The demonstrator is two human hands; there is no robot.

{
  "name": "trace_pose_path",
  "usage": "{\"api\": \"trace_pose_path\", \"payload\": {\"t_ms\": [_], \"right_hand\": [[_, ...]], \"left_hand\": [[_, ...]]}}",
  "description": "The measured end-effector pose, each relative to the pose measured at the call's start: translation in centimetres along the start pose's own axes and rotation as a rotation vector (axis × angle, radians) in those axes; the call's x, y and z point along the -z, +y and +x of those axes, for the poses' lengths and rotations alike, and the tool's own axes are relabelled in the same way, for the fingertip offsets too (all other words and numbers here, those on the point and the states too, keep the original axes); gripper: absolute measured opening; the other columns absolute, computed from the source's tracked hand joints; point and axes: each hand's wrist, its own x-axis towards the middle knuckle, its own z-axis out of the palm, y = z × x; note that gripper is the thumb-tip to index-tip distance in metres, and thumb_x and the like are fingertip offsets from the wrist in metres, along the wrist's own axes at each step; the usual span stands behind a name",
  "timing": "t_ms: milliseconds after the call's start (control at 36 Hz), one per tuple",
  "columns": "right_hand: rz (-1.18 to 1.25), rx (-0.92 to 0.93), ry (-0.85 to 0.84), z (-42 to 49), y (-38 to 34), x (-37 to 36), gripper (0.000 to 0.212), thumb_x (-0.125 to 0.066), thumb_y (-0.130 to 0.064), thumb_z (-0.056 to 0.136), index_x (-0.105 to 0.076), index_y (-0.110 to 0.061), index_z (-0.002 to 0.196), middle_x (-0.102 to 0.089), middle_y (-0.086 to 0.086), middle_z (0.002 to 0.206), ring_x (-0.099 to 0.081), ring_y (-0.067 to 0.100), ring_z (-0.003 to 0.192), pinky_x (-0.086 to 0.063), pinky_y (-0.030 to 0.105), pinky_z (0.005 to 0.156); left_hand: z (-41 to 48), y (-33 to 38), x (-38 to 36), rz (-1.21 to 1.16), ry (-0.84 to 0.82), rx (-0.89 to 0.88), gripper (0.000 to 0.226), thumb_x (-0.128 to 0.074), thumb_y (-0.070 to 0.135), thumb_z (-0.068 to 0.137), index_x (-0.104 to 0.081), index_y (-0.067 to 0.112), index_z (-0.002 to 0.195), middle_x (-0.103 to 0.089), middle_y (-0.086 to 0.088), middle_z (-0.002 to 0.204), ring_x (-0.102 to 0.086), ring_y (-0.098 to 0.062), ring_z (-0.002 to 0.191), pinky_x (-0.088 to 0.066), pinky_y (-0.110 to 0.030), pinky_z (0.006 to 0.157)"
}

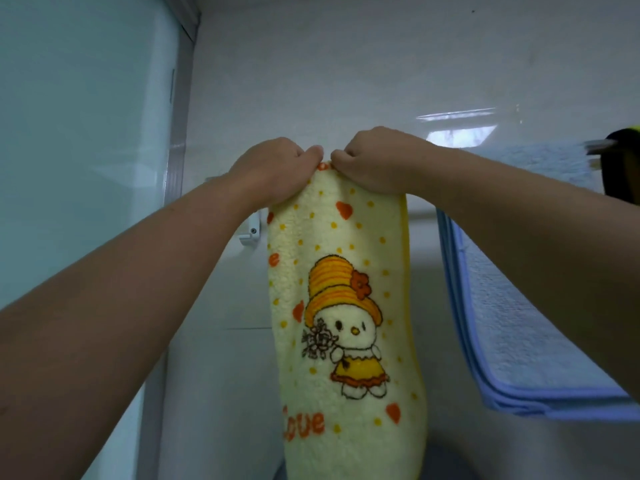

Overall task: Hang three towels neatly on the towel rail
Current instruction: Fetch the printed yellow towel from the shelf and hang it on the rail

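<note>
A pale yellow towel with an orange cartoon figure and dots hangs down in the middle of the head view. My left hand and my right hand grip its top edge side by side, fingers curled over the fold. The towel rail is mostly hidden behind them; its white bracket shows at the left and a short stretch of rail at the right. A light blue towel with a darker blue border hangs over the rail to the right, partly behind my right forearm.
A white tiled wall lies behind the rail. A frosted glass panel with a metal frame stands at the left. A dark and yellow object sits at the right edge above the blue towel.
</note>
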Motion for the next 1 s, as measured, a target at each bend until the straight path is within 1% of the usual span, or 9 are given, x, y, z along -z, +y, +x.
{"api": "trace_pose_path", "payload": {"t_ms": [222,278,333,417,528,639,833,917,1000], "right_hand": [[-0.080,0.065,0.035,-1.5,0.9,0.4,0.043,-0.021,-0.041,0.098,-0.047,-0.012,0.080,-0.042,0.004,0.071,-0.041,0.021,0.079,-0.030,0.031,0.072],[-0.072,0.054,0.030,-1.7,1.4,0.7,0.041,-0.022,-0.041,0.098,-0.045,-0.012,0.081,-0.041,0.005,0.072,-0.040,0.021,0.082,-0.029,0.030,0.073],[-0.046,0.057,0.045,-2.0,1.5,1.0,0.038,-0.025,-0.039,0.098,-0.046,-0.010,0.085,-0.044,0.006,0.074,-0.044,0.025,0.087,-0.030,0.032,0.073],[-0.006,0.099,0.104,-2.3,0.9,1.1,0.040,-0.031,-0.035,0.097,-0.051,-0.003,0.111,-0.053,0.019,0.111,-0.049,0.034,0.107,-0.037,0.037,0.084],[-0.006,0.155,0.085,-2.8,-0.5,0.2,0.040,-0.032,-0.035,0.096,-0.047,-0.004,0.117,-0.049,0.017,0.117,-0.049,0.034,0.108,-0.035,0.035,0.083],[-0.120,0.154,0.186,-3.4,-0.9,-1.1,0.042,-0.028,-0.035,0.098,-0.045,-0.001,0.116,-0.050,0.018,0.118,-0.048,0.033,0.108,-0.036,0.039,0.085],[-0.128,0.141,0.220,-2.6,-0.5,-1.6,0.041,-0.025,-0.034,0.098,-0.048,-0.001,0.108,-0.056,0.019,0.110,-0.052,0.035,0.100,-0.033,0.037,0.074],[-0.131,0.160,0.207,-2.6,-0.6,-1.2,0.034,-0.026,-0.024,0.099,-0.050,0.000,0.104,-0.056,0.019,0.104,-0.045,0.030,0.082,-0.030,0.036,0.069],[-0.064,0.112,0.172,-2.4,-0.9,-1.1,0.034,-0.025,-0.018,0.097,-0.049,0.002,0.111,-0.055,0.020,0.110,-0.048,0.035,0.089,-0.031,0.037,0.068]], "left_hand": [[0.4,0.4,0.9,0.012,-0.135,0.038,0.052,-0.033,0.040,0.096,-0.042,0.012,0.053,-0.043,-0.003,0.058,-0.042,-0.017,0.054,-0.031,-0.029,0.052],[-0.3,0.5,0.7,0.070,-0.064,-0.009,0.045,-0.032,0.035,0.097,-0.047,0.010,0.063,-0.045,-0.003,0.063,-0.044,-0.020,0.062,-0.031,-0.030,0.055],[-1.3,0.5,0.5,0.092,0.073,-0.070,0.029,-0.035,0.030,0.096,-0.054,0.010,0.087,-0.053,-0.004,0.079,-0.049,-0.023,0.078,-0.038,-0.033,0.067],[-2.6,1.0,0.0,0.057,0.160,-0.168,0.024,-0.037,0.025,0.094,-0.053,0.009,0.104,-0.056,-0.009,0.100,-0.050,-0.026,0.093,-0.042,-0.040,0.082],[-3.5,1.6,-0.9,0.070,0.168,-0.209,0.029,-0.032,0.027,0.096,-0.052,0.008,0.106,-0.055,-0.011,0.103,-0.050,-0.028,0.094,-0.040,-0.043,0.084],[-3.1,1.5,-1.2,0.104,0.187,-0.198,0.033,-0.028,0.026,0.097,-0.053,0.006,0.105,-0.057,-0.014,0.101,-0.051,-0.030,0.092,-0.037,-0.042,0.079],[-1.9,1.4,-1.2,0.176,0.132,-0.163,0.034,-0.023,0.029,0.099,-0.045,0.011,0.080,-0.049,-0.009,0.080,-0.042,-0.026,0.075,-0.027,-0.033,0.067],[-1.3,1.4,-1.1,0.139,0.105,-0.133,0.042,-0.022,0.029,0.099,-0.056,0.009,0.086,-0.062,-0.020,0.099,-0.051,-0.033,0.087,-0.031,-0.035,0.073],[-0.8,1.5,-1.1,0.134,0.091,-0.086,0.047,-0.021,0.030,0.099,-0.059,0.006,0.088,-0.061,-0.023,0.106,-0.051,-0.033,0.091,-0.033,-0.035,0.076]]}}
